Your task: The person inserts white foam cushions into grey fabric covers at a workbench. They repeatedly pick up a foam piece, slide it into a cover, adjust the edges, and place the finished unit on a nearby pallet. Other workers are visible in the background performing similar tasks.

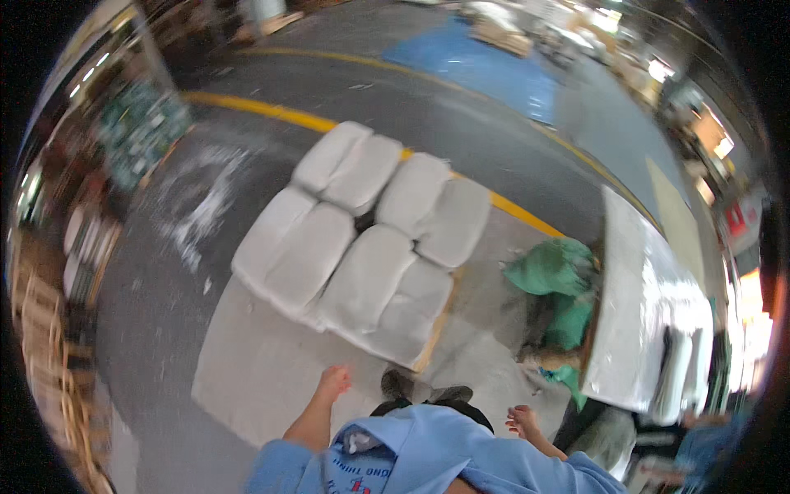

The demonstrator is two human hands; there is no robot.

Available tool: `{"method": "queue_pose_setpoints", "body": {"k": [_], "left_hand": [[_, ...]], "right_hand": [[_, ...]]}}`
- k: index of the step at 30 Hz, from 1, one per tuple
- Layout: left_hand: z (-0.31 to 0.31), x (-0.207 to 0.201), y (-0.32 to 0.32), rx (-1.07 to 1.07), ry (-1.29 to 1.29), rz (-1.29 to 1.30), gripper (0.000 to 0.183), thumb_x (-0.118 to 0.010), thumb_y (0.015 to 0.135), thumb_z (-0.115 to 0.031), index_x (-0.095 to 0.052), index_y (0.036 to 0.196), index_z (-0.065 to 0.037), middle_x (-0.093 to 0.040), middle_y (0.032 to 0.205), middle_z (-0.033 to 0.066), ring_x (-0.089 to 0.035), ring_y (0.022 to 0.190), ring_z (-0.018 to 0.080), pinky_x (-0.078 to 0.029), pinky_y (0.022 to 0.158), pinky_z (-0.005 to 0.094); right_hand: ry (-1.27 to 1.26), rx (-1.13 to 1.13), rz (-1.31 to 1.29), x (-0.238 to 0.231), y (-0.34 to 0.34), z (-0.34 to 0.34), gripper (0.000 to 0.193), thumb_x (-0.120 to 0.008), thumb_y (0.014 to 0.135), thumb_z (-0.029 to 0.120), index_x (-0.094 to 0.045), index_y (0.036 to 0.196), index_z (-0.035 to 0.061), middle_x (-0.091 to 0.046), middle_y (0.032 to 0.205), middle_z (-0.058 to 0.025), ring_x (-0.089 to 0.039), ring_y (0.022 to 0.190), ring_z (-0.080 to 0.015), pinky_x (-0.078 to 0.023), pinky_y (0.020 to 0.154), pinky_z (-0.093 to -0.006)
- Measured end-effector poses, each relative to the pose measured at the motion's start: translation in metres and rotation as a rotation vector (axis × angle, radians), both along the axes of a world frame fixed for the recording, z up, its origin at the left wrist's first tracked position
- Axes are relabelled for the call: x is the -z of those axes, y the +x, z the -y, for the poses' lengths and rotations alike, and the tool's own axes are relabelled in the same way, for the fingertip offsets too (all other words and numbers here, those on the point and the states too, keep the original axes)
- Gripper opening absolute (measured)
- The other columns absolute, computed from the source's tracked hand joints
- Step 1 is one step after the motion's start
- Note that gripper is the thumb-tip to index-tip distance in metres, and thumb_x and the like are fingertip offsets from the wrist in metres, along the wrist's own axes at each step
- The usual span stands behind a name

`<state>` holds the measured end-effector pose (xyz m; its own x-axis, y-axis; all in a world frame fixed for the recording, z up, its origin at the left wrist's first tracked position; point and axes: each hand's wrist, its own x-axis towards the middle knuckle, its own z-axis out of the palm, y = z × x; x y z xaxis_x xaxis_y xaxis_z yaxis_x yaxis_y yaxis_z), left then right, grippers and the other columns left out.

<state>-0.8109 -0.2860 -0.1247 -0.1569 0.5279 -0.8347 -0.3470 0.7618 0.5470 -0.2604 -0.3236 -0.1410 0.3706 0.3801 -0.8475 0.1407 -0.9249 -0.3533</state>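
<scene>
Several white, rounded, puffy bundles (pixel 368 277), like filled sacks or pads, lie side by side on what looks like a wooden pallet (pixel 436 333), whose edge shows at the right. My left hand (pixel 333 381) hangs in front of the near bundles, apart from them; its fingers are smeared by motion, and no held thing shows. Lower right, my right hand (pixel 520 420) is away from the stack, fingers loosely bent and apart, with nothing visible in it. A pale sheet (pixel 247 362) is spread on the floor beneath and in front of the pallet.
Green sacks (pixel 550 267) slump at the right beside a large white wrapped stack (pixel 642 305). Yellow lines (pixel 271 109) cross the dark floor behind. White powder (pixel 206 202) marks the floor at left. Wooden frames (pixel 45 329) stand far left; a blue sheet (pixel 469 66) lies at the back.
</scene>
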Motion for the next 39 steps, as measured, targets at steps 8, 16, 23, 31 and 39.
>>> {"method": "queue_pose_setpoints", "body": {"k": [8, 16, 23, 31, 39], "left_hand": [[-0.063, 0.029, 0.057, 0.390, -0.300, -0.038, 0.017, -0.061, 0.097, -0.025, -0.061, 0.095, -0.008, -0.061, 0.076, 0.0087, -0.064, 0.069, 0.0214, -0.055, 0.058, 0.0401], [-0.091, 0.032, 0.221, 0.958, -0.147, -0.125, 0.022, -0.064, 0.098, -0.028, -0.062, 0.106, -0.007, -0.064, 0.087, 0.0093, -0.066, 0.074, 0.0213, -0.055, 0.062, 0.0390], [-0.052, 0.021, 0.372, 1.253, -0.091, -0.160, 0.029, -0.066, 0.099, -0.031, -0.063, 0.115, -0.007, -0.068, 0.097, 0.0098, -0.068, 0.079, 0.0212, -0.056, 0.066, 0.0381], [-0.008, 0.024, 0.523, 1.504, 0.017, -0.170, 0.038, -0.069, 0.100, -0.033, -0.064, 0.126, -0.006, -0.071, 0.107, 0.0104, -0.070, 0.085, 0.0211, -0.057, 0.070, 0.0370], [-0.030, 0.010, 0.691, 1.803, 0.096, -0.046, 0.050, -0.064, 0.106, -0.034, -0.053, 0.146, -0.006, -0.070, 0.130, 0.0125, -0.070, 0.107, 0.0251, -0.058, 0.089, 0.0400]], "right_hand": [[0.113, -0.572, 0.300, 0.014, -0.034, 0.037, 0.067, -0.078, 0.086, 0.052, -0.064, 0.138, 0.0121, -0.073, 0.125, -0.0139, -0.070, 0.111, -0.0331, -0.057, 0.095, -0.0419], [0.107, 0.020, 0.203, 0.022, 0.037, 0.111, 0.066, -0.077, 0.085, 0.051, -0.065, 0.137, 0.0122, -0.071, 0.129, -0.0169, -0.067, 0.120, -0.0360, -0.054, 0.102, -0.0443], [0.030, 0.178, 0.323, 0.034, 0.144, 0.249, 0.066, -0.079, 0.084, 0.050, -0.066, 0.136, 0.0110, -0.070, 0.132, -0.0176, -0.064, 0.125, -0.0368, -0.050, 0.107, -0.0450], [-0.023, 0.830, 0.292, 0.020, 0.248, 0.397, 0.066, -0.083, 0.086, 0.036, -0.061, 0.141, 0.0066, -0.075, 0.091, -0.0140, -0.070, 0.070, -0.0238, -0.057, 0.062, -0.0394], [-0.079, 1.199, 0.124, 0.012, 0.234, 0.442, 0.063, -0.084, 0.087, 0.028, -0.060, 0.140, 0.0023, -0.074, 0.101, -0.0172, -0.075, 0.081, -0.0268, -0.059, 0.065, -0.0412]]}}
